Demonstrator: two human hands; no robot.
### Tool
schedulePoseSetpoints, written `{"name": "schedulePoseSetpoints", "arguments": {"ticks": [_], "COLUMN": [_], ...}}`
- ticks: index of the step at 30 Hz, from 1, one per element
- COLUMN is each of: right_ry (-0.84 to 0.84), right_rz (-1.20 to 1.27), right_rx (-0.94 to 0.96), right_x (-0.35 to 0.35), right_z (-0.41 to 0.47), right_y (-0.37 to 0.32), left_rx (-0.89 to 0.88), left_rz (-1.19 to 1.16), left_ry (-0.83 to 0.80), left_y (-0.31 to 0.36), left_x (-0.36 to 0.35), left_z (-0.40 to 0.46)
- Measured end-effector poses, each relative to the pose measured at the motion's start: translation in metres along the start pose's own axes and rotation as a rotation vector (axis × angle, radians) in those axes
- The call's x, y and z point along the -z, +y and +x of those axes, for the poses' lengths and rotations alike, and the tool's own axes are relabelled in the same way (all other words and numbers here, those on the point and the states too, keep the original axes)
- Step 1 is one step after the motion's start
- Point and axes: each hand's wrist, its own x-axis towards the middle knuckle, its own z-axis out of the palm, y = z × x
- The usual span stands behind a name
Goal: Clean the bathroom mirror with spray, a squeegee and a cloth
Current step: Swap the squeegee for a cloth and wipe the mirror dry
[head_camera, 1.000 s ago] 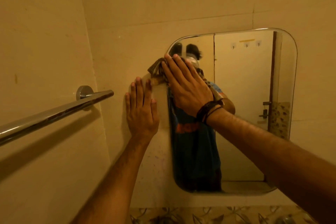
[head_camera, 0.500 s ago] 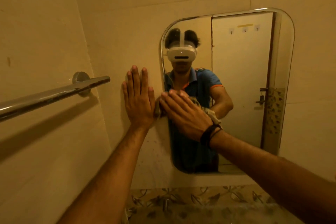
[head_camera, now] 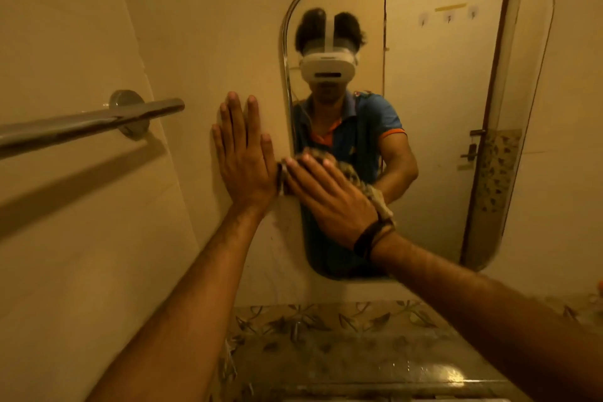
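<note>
Wiping is carried on along the left edge of the rounded rectangular wall mirror (head_camera: 440, 114), where a mottled brown cloth (head_camera: 375, 192) is pressed flat under the straight fingers of the right hand (head_camera: 329, 202). A second ago the cloth was held near the mirror's upper left corner; it has since been drawn down to mid-height, so that strip is judged covered. The left hand (head_camera: 243, 157) stays spread on the beige tiled wall (head_camera: 195, 26), just beside the right hand.

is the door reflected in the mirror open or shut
Shut. In the mirror the door sits flush in its frame, no gap showing.
</note>
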Motion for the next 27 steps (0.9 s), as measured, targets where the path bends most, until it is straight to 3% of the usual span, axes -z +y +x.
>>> {"name": "schedulePoseSetpoints", "arguments": {"ticks": [4, 7, 10, 16, 22, 27], "right_ry": [-0.201, -0.277, -0.216, -0.005, -0.008, -0.188], "right_rz": [-0.033, -0.007, 0.034, 0.090, 0.009, -0.033], "right_rx": [0.104, 0.129, 0.104, -0.182, -0.083, 0.114], "right_x": [-0.031, -0.035, -0.024, 0.004, -0.026, -0.057], "right_z": [-0.079, -0.087, -0.069, 0.004, -0.053, -0.144], "right_y": [-0.046, -0.048, -0.035, -0.005, -0.041, -0.077], "left_rx": [0.013, -0.006, -0.004, 0.004, 0.068, 0.061], "left_rz": [-0.012, -0.006, -0.006, 0.044, 0.016, 0.052], "left_ry": [0.002, 0.011, 0.013, 0.051, 0.018, 0.001], "left_y": [-0.001, -0.003, -0.005, -0.003, 0.005, -0.002], "left_x": [-0.003, -0.002, -0.004, -0.004, -0.007, -0.008], "left_z": [-0.017, -0.021, -0.023, -0.020, -0.050, -0.062]}}
